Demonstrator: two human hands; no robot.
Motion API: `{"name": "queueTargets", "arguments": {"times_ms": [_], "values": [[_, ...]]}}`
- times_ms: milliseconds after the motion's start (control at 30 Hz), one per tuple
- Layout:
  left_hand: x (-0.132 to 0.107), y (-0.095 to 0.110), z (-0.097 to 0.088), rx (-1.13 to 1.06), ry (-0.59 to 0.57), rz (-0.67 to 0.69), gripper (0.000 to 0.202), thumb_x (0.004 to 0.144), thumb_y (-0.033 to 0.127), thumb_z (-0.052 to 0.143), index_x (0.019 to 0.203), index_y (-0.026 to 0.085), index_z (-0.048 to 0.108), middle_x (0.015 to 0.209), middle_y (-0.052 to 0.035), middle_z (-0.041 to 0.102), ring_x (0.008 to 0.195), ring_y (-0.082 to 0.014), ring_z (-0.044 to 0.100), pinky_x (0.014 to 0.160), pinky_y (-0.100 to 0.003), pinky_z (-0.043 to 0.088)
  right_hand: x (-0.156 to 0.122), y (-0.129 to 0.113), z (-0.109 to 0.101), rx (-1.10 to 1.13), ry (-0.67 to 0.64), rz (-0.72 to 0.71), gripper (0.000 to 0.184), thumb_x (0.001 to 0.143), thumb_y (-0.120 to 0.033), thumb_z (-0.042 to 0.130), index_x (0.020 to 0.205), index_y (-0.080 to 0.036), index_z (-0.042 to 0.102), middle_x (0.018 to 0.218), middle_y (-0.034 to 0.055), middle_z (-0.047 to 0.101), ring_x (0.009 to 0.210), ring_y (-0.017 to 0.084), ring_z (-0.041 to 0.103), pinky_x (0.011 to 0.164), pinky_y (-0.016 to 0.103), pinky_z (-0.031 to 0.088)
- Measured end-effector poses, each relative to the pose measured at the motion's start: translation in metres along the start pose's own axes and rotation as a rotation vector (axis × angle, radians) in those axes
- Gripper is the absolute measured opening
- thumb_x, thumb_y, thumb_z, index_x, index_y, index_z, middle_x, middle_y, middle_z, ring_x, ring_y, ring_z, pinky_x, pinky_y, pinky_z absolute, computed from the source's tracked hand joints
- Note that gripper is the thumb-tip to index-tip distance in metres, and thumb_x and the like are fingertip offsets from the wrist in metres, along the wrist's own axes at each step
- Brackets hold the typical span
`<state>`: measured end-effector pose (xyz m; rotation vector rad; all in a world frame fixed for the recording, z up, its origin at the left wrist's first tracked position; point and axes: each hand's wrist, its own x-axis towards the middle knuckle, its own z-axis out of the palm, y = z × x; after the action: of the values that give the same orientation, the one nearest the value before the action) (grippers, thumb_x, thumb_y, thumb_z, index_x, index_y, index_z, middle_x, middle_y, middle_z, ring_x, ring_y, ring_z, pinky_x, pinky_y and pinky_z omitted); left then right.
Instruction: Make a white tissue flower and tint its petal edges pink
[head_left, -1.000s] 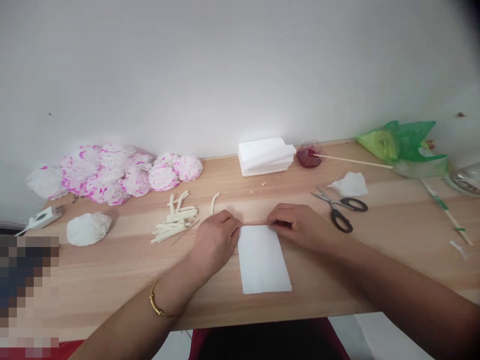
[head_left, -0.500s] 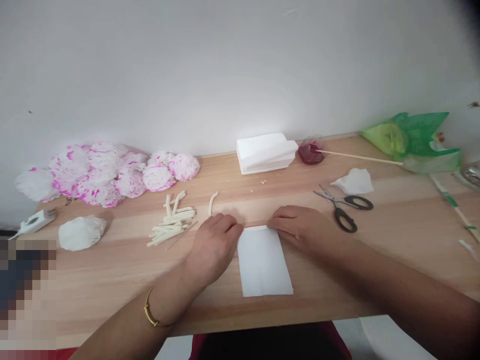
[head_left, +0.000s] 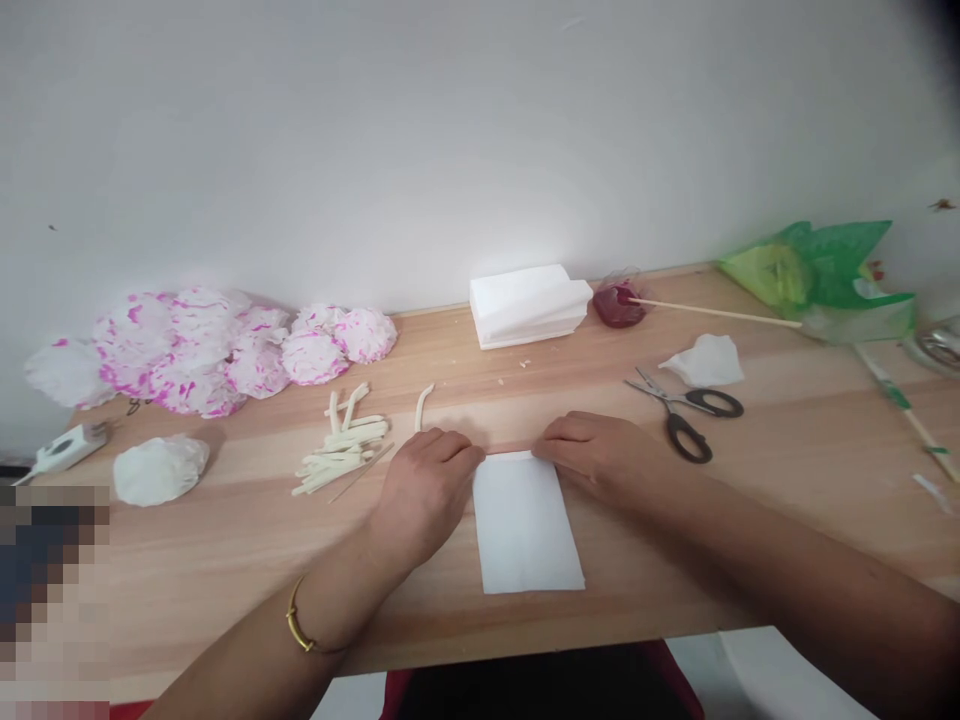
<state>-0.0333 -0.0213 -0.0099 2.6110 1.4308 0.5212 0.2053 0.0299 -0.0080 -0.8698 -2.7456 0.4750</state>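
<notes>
A white tissue sheet [head_left: 526, 535] lies flat on the wooden table, with a narrow folded strip along its far edge. My left hand [head_left: 431, 490] is closed at the sheet's far left corner, fingertips pinched on the paper. At the far right corner, my right hand [head_left: 596, 455] pinches the same edge, its fingers curled together. Several pale cut strips [head_left: 345, 445] and a thin stick lie left of my left hand, and a single curved strip [head_left: 424, 405] rests just beyond it. Black-handled scissors [head_left: 686, 415] lie open beyond my right forearm.
White-and-pink tissue balls [head_left: 202, 345] sit along the wall at left, with a white tissue ball [head_left: 161, 470] nearer. A tissue stack [head_left: 529, 305], a dark red bag [head_left: 621, 305] with a stick, crumpled tissue [head_left: 706, 360] and a green bag [head_left: 847, 265] stand behind. A white plug [head_left: 71, 448] lies far left.
Both hands stay on the tissue sheet's far edge, with no clear movement of the paper. The whole view has shifted very slightly.
</notes>
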Motion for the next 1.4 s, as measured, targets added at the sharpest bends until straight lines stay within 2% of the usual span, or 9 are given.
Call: {"name": "queueTargets", "arguments": {"times_ms": [233, 400, 667, 867, 1100, 1300, 1400], "values": [[0.000, 0.001, -0.002, 0.000, -0.019, -0.038, 0.018, 0.084, 0.010, 0.047, 0.086, 0.017, 0.064, 0.082, -0.0069, 0.064, 0.078, -0.0201, 0.056, 0.068, -0.034, 0.046, 0.001, 0.000, -0.002, 0.088, -0.019, 0.050, 0.025, 0.094, -0.022, 0.043, 0.098, -0.019, 0.068, 0.090, 0.0073, 0.066, 0.082, 0.018, 0.061, 0.072, 0.031, 0.050], [0.000, 0.002, -0.003, 0.029, -0.051, -0.073, 0.017, 0.084, 0.011, 0.047, 0.087, 0.017, 0.063, 0.082, -0.0065, 0.062, 0.077, -0.0199, 0.055, 0.067, -0.034, 0.045, 0.002, 0.002, -0.001, 0.075, -0.023, 0.043, 0.023, 0.091, -0.019, 0.046, 0.095, -0.018, 0.068, 0.089, 0.0079, 0.066, 0.080, 0.018, 0.061, 0.071, 0.031, 0.049], [0.000, 0.004, -0.002, 0.090, -0.060, -0.057, 0.016, 0.085, 0.012, 0.048, 0.077, 0.018, 0.060, 0.076, -0.0044, 0.057, 0.070, -0.0179, 0.050, 0.063, -0.032, 0.040, 0.002, 0.000, -0.001, 0.009, -0.013, -0.018, 0.022, 0.091, -0.017, 0.046, 0.089, -0.017, 0.067, 0.085, 0.0077, 0.064, 0.076, 0.017, 0.057, 0.064, 0.027, 0.045], [-0.001, 0.002, 0.000, 0.084, -0.049, -0.030, 0.015, 0.087, 0.014, 0.046, 0.082, 0.018, 0.059, 0.075, -0.0040, 0.056, 0.071, -0.0182, 0.049, 0.064, -0.033, 0.040, 0.001, 0.002, 0.002, -0.041, -0.023, -0.075, 0.021, 0.091, -0.015, 0.046, 0.088, -0.015, 0.066, 0.083, 0.0078, 0.062, 0.077, 0.018, 0.054, 0.065, 0.029, 0.045], [0.000, 0.004, -0.002, 0.082, -0.058, 0.001, 0.018, 0.088, 0.015, 0.046, 0.074, 0.017, 0.057, 0.072, -0.0040, 0.055, 0.070, -0.0174, 0.047, 0.063, -0.032, 0.039, 0.001, 0.005, 0.004, -0.062, -0.028, -0.124, 0.024, 0.090, -0.010, 0.043, 0.082, -0.016, 0.064, 0.081, 0.0076, 0.062, 0.077, 0.018, 0.052, 0.068, 0.030, 0.044], [0.000, 0.005, -0.003, 0.139, -0.086, 0.034, 0.020, 0.086, 0.014, 0.050, 0.067, 0.017, 0.054, 0.072, -0.0045, 0.054, 0.069, -0.0176, 0.045, 0.062, -0.032, 0.039, -0.003, 0.003, -0.001, -0.060, -0.075, -0.124, 0.025, 0.089, -0.007, 0.042, 0.090, -0.017, 0.065, 0.090, 0.0079, 0.064, 0.083, 0.020, 0.054, 0.070, 0.031, 0.046], [-0.001, 0.008, -0.006, 0.151, -0.113, 0.036, 0.016, 0.085, 0.013, 0.051, 0.071, 0.017, 0.057, 0.076, -0.0053, 0.056, 0.073, -0.0192, 0.047, 0.063, -0.034, 0.041, -0.006, 0.000, -0.007, -0.084, -0.109, -0.104, 0.024, 0.086, -0.007, 0.047, 0.097, -0.018, 0.065, 0.098, 0.0085, 0.065, 0.088, 0.021, 0.056, 0.073, 0.033, 0.047]]}}
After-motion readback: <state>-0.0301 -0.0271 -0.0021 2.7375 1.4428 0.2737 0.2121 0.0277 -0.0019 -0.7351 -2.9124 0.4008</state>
